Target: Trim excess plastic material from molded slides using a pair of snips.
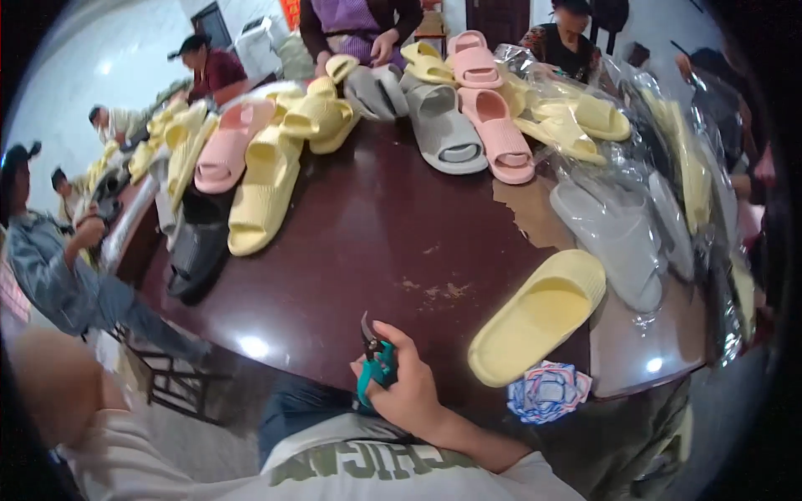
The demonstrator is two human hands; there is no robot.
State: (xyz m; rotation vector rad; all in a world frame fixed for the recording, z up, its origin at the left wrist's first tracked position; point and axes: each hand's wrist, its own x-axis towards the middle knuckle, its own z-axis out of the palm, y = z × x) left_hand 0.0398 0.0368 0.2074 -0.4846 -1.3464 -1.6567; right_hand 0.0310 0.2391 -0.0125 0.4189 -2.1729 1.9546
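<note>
My right hand is closed around a pair of small snips with teal handles, their short dark blades pointing up, at the near edge of the dark round table. A single yellow foam slipper lies sole-down on the table just right of that hand, not touching it. My left hand is out of sight; only a blurred bit of arm shows at the lower left.
Piles of yellow, pink and grey slippers ring the far half of the table, some in clear plastic bags on the right. A striped cloth hangs at the near edge. Several other people sit around the table and to the left.
</note>
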